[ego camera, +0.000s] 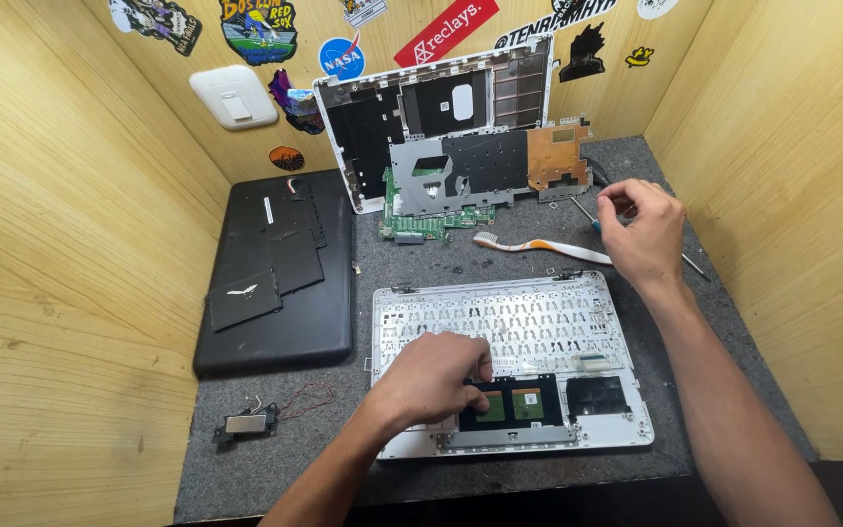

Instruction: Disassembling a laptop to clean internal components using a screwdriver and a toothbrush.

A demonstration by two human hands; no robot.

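A white laptop palmrest shell (609,293) lies face down in front of me, its keyboard backing and black touchpad board (519,400) exposed. My left hand (431,376) rests on it, fingertips pressing at the left edge of the touchpad board. My right hand (648,229) hovers past the shell's far right corner, fingers pinched around the handle end of a thin screwdriver (582,210) that lies on the mat. An orange-and-white toothbrush (539,249) lies just beyond the shell, left of that hand.
A black laptop lid (285,322) with flat battery packs on it lies at left. A white bottom cover (348,146) leans on the back wall, with a metal plate (480,161) and green circuit board (421,222) before it. A small speaker with wires (251,422) sits front left. Wooden walls enclose the grey mat.
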